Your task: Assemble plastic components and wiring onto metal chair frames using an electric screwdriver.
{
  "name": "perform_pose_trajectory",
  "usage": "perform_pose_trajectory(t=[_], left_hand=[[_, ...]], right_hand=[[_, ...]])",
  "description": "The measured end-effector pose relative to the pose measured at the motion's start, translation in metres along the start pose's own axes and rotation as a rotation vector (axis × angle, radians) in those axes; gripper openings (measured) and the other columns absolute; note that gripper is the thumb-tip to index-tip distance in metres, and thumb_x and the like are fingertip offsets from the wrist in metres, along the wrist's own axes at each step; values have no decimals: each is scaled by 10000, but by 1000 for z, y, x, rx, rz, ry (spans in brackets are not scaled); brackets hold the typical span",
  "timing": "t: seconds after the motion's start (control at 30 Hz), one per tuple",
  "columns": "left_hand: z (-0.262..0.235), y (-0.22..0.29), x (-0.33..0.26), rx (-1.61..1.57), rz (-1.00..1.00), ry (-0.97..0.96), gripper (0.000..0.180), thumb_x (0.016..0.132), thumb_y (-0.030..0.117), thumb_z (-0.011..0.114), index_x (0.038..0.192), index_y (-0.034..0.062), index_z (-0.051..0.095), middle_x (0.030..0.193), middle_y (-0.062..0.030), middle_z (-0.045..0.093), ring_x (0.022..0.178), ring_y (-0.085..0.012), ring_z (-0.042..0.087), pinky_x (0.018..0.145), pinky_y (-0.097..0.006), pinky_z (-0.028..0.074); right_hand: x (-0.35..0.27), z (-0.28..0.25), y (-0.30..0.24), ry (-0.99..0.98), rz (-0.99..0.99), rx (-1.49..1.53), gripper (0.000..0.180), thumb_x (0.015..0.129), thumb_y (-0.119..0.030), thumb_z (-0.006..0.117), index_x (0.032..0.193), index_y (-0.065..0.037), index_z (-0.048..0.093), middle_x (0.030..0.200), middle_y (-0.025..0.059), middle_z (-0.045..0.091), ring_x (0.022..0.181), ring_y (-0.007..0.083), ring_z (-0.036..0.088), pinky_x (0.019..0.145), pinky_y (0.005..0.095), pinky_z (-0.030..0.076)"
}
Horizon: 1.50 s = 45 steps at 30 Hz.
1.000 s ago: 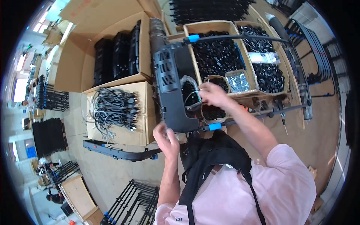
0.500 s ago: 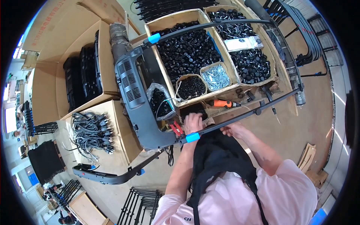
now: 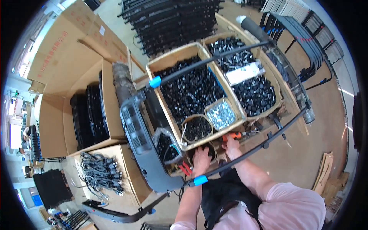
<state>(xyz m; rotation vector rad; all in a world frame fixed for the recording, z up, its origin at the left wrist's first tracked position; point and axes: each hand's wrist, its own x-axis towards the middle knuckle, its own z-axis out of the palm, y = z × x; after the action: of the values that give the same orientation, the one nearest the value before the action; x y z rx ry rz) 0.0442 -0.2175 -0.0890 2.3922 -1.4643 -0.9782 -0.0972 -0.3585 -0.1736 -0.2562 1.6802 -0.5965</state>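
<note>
My left hand [image 3: 201,160] lies palm down with its fingers spread in a small round tub of black parts [image 3: 210,150] at the near edge of the bench. My right hand [image 3: 231,145] is just right of it, fingers curled on an orange-handled tool [image 3: 232,135]. Both arms reach under a black metal rod [image 3: 245,153] that carries a blue clip [image 3: 200,180]. Red-handled pliers [image 3: 186,168] lie left of my left hand. A grey plastic panel [image 3: 140,142] stands at the left, with a clear bag of black parts [image 3: 165,147] against it.
Cardboard boxes of small black parts [image 3: 191,92] fill the bench, with a bag of silver screws [image 3: 220,115] and another round tub [image 3: 196,128]. A box of black cables [image 3: 99,172] stands lower left. Black metal frames [image 3: 172,19] are stacked behind.
Both hands came down from the grey panel to the bench's near edge. The left hand moved into the tub, and the right hand reached the orange-handled tool.
</note>
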Motion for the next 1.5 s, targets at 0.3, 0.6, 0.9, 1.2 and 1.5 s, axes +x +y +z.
perform_pose_trajectory(t=[0.3, 0.6, 0.9, 1.2, 1.5], left_hand=[[18, -36, 10, -390, -104, 55, 299, 903, 205, 694, 1150, 36, 687, 1164, -226, 717, 1145, -411, 677, 986, -498, 542], [20, -36, 26, -1132, -372, 21, 334, 1064, 394, 591, 1047, 70, 674, 759, -6, 597, 614, -116, 522, 565, -300, 449], [9, -24, 13, -432, -74, 350, 326, 1068, 319, 540, 1148, 86, 754, 1043, -233, 754, 1060, -459, 705, 932, -516, 558], [25, -43, 10, -641, -39, 382, 346, 1068, 295, 544, 1085, 3, 730, 855, -158, 743, 792, -310, 735, 758, -449, 576], [-3, -33, -2, -2089, -294, -69, 282, 1123, 370, 550, 1129, 113, 665, 932, 5, 640, 806, -142, 648, 615, -285, 504]], right_hand=[[-15, -69, -79, -480, 375, 128, 212, 922, -290, 708, 1027, -120, 636, 777, 30, 617, 576, 196, 580, 415, 323, 410], [-63, -145, -42, -547, 234, 156, 259, 971, -352, 653, 1156, -171, 661, 998, 34, 685, 782, 235, 652, 647, 440, 538], [-113, -205, -35, -594, 66, 0, 250, 1006, -275, 640, 1223, -166, 581, 937, 80, 687, 780, 228, 684, 639, 438, 580], [-190, -209, -67, -624, -181, -68, 417, 975, -147, 699, 1346, -90, 518, 1002, 114, 662, 870, 251, 715, 656, 439, 644], [-287, -190, -136, -896, -836, -391, 459, 902, -99, 807, 1313, -39, 611, 1253, 139, 714, 1092, 237, 723, 905, 419, 634]])
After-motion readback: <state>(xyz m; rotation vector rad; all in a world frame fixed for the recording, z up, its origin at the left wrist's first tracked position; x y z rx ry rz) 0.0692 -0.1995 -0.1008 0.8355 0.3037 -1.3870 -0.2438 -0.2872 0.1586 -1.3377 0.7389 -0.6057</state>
